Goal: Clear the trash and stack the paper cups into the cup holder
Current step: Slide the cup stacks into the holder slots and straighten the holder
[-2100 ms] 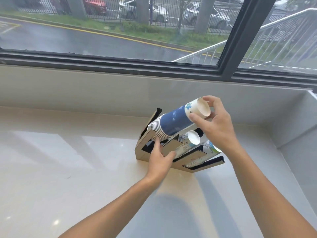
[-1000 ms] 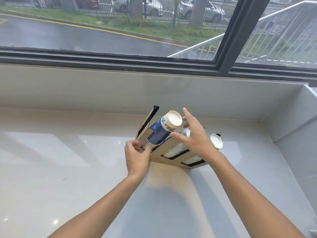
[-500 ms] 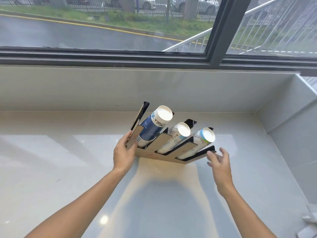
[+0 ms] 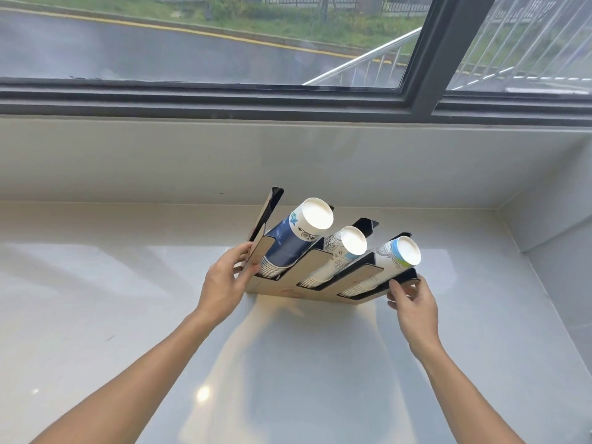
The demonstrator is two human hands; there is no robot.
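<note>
Now left hand (image 4: pixel 226 283) clamped on cup holder (image 4: pixel 290 291) left end; right hand (image 4: pixel 411 304) pinching right end, arms outstretched.

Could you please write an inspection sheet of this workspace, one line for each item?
Surface: glossy pale counter, reflecting light.
Job's things: cup holder with three slanted slots; blue cup stack, middle cup stack and right cup stack, one in each slot.
Clutter: nothing seen.
Grippers: left hand grips the holder's left end; right hand grips its right end.
Cables: nothing seen.
Surroundings: window behind the counter, wet road and metal railing outside.
</note>
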